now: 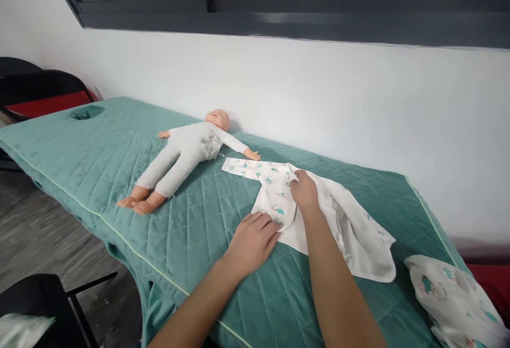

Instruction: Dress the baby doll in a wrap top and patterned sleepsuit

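Observation:
A white baby shirt (pixel 274 186) with small green and red prints lies spread on the green quilted cover, one sleeve stretched to the left. Its right-hand front is folded back and shows the plain white inside. My right hand (pixel 305 193) is closed on the shirt's front edge near the neckline, thumb and fingers pinching the fabric. At the lower left hem rests my left hand (pixel 253 239), palm down, with its fingers lying flat on the cloth. A baby doll (pixel 189 149) in a white cloth body lies on its back beyond the sleeve; one hand nearly reaches the shirt.
The green padded bed (pixel 207 220) has a face hole (pixel 86 112) at its far left end. A bundled printed cloth (pixel 454 300) sits at the right front. White wall and dark window frame (pixel 279 24) stand behind. Black chairs (pixel 43 305) are on the left.

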`<state>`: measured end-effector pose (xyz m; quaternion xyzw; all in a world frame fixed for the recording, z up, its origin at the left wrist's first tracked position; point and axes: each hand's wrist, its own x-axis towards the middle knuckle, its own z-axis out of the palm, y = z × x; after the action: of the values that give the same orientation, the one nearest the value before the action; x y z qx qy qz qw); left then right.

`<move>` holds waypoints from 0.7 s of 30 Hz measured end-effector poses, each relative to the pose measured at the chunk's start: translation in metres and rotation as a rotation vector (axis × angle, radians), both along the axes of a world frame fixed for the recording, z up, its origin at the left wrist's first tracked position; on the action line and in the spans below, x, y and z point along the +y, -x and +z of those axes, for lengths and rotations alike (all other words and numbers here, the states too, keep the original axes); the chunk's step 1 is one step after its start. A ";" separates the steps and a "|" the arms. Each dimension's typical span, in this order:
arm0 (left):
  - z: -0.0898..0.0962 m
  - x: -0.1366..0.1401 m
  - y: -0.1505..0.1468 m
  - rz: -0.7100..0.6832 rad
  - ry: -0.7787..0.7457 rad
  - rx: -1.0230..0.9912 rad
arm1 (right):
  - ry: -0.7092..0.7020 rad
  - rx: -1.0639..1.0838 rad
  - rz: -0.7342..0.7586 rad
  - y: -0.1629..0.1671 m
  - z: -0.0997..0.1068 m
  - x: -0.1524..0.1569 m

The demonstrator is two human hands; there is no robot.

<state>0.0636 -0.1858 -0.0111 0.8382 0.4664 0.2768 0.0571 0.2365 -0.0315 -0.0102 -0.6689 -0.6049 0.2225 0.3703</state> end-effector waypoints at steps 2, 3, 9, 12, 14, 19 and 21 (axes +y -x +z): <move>0.000 0.003 0.001 0.037 0.062 -0.083 | 0.008 -0.006 -0.018 -0.002 -0.002 0.001; 0.000 0.004 0.002 0.064 0.108 -0.151 | 0.013 -0.003 -0.029 -0.003 -0.002 0.002; -0.001 0.008 0.014 0.449 0.280 -0.851 | -0.011 0.196 0.070 0.003 0.000 0.005; -0.005 0.006 0.023 0.710 0.143 -1.066 | -0.055 0.411 0.274 0.011 -0.002 0.004; -0.008 0.005 0.025 0.778 0.041 -1.076 | -0.064 0.442 0.340 0.013 -0.006 0.003; -0.012 0.003 0.020 0.615 -0.199 -0.727 | -0.081 0.267 0.325 0.016 -0.015 0.004; -0.012 0.002 0.017 0.487 -0.232 -0.560 | -0.098 0.175 0.339 0.021 -0.015 -0.002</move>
<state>0.0471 -0.1836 -0.0232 0.5957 0.5838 0.5512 0.0195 0.2157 -0.0334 -0.0250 -0.5168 -0.6845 0.3090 0.4110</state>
